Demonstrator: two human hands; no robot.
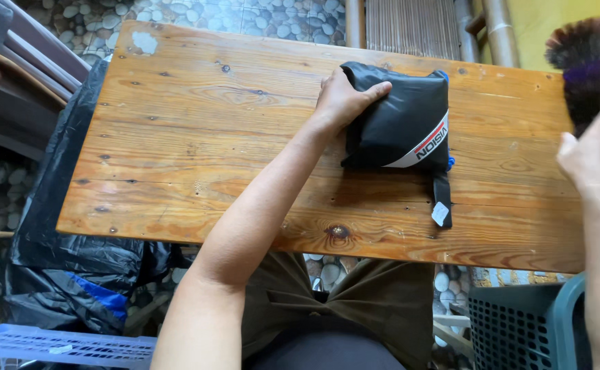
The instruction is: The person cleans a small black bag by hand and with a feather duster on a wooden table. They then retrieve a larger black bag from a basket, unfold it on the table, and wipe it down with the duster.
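A folded black pouch with a white-and-red stripe lies on the far middle of a worn wooden tabletop, above a pebbled floor. The left hand rests flat on the pouch's left edge, its fingers loosely spread, gripping nothing. Well right of them, the right hand hangs open beside a dark feather duster. A black bag sits left of the tabletop; a dark crate stands lower right.

The left hand lay flat on a folded black fabric bundle on the wooden table. The right hand hovered at the table's right end, fingers spread, near a dark feather duster, perhaps touching it. A black strap trailed from the bundle.
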